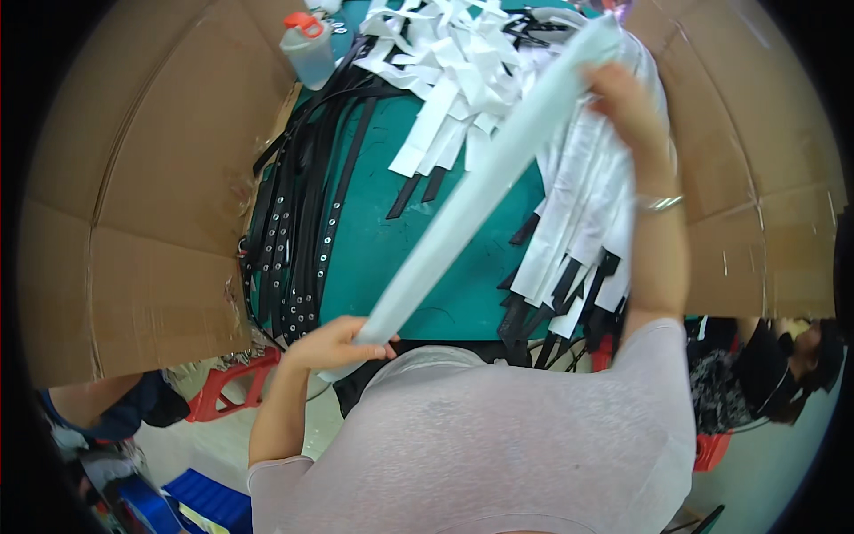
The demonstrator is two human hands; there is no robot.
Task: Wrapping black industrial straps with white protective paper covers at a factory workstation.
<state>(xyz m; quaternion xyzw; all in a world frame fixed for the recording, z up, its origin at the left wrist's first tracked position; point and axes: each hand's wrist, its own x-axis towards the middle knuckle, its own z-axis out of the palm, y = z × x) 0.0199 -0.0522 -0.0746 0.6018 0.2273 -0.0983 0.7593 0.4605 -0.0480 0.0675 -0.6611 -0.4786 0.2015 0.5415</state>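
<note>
A long, flat, pale white strip stretches diagonally in front of me, from low left to high right. My left hand is closed around its lower end, thumb on top, at the table's near edge. Near the upper end, my right hand grips the strip; it is smeared by motion and some of its fingers are hidden. Beneath the raised strip, to the right, lies a bundle of black straps wrapped in white sleeves. Loose white strips are heaped at the far middle.
Black belts with metal eyelets lie along the left of the green table. A clear bottle with a red lid stands at the far left. Cardboard walls rise on both sides. Red stools and other people are beyond.
</note>
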